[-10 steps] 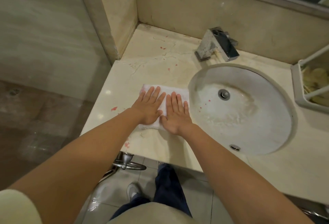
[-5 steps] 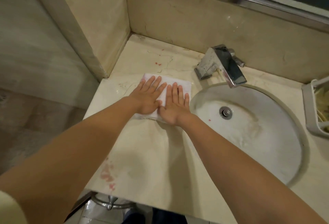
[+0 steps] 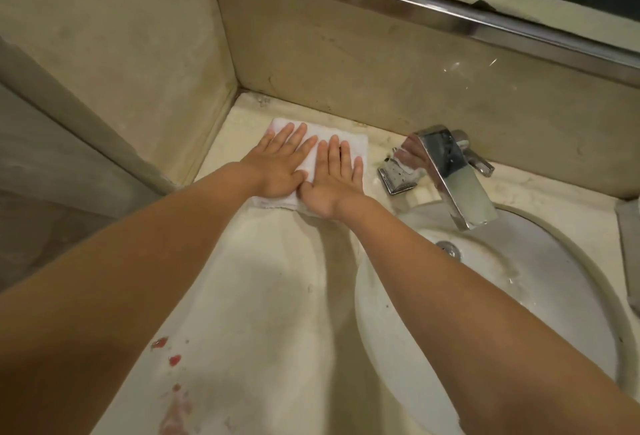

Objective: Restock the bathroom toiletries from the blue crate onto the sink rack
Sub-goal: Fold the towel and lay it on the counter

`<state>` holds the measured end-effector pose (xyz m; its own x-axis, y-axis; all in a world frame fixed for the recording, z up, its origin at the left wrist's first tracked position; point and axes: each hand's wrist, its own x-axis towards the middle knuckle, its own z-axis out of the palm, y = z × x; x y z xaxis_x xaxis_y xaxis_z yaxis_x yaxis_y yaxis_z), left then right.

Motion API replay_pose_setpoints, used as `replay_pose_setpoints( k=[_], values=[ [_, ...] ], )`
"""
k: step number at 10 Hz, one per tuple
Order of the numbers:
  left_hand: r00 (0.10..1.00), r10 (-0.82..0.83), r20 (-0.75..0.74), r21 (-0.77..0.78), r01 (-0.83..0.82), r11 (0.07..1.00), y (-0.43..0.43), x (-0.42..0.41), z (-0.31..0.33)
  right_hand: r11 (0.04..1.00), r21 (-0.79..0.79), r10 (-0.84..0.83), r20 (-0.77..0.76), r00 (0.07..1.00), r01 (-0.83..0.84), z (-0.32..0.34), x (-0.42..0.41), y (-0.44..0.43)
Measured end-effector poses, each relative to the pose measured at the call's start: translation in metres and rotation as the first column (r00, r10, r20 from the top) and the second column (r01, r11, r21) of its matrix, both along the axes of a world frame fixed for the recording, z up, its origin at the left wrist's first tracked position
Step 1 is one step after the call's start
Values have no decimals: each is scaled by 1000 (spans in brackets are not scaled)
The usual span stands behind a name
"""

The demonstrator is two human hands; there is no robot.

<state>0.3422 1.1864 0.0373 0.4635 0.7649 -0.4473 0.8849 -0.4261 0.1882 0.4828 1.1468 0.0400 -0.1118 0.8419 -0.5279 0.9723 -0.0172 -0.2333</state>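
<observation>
A folded white towel [image 3: 356,144] lies flat on the beige marble counter [image 3: 263,296], near the back left corner by the wall. My left hand [image 3: 280,161] presses on its left half with straight, spread fingers. My right hand [image 3: 332,175] lies flat on its right half, fingers straight, thumb touching the left hand's thumb. Both palms cover most of the towel. The blue crate is not in view. Only a grey edge of the sink rack [image 3: 628,227] shows at the far right.
A chrome faucet [image 3: 446,171] stands right of the towel, over the white oval basin [image 3: 519,296]. A mirror with a metal frame [image 3: 415,5] runs along the back wall. A side wall [image 3: 138,71] closes the left. Red stains [image 3: 173,360] mark the counter's front.
Both hands have slid the towel away from the front edge toward the back left corner, staying flat on it. The view has moved in closer to the wall.
</observation>
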Motion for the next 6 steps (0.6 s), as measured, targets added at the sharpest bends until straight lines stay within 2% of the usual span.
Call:
replay_pose_setpoints(
  k=[3, 6],
  values=[
    [998, 46, 42, 15, -47, 999, 37, -1, -7, 999, 45, 6, -1, 1000, -6, -2, -1, 39],
    [999, 10, 42, 34, -11, 999, 37, -4, -5, 999, 37, 27, 24, 999, -28, -2, 1, 41]
  ],
)
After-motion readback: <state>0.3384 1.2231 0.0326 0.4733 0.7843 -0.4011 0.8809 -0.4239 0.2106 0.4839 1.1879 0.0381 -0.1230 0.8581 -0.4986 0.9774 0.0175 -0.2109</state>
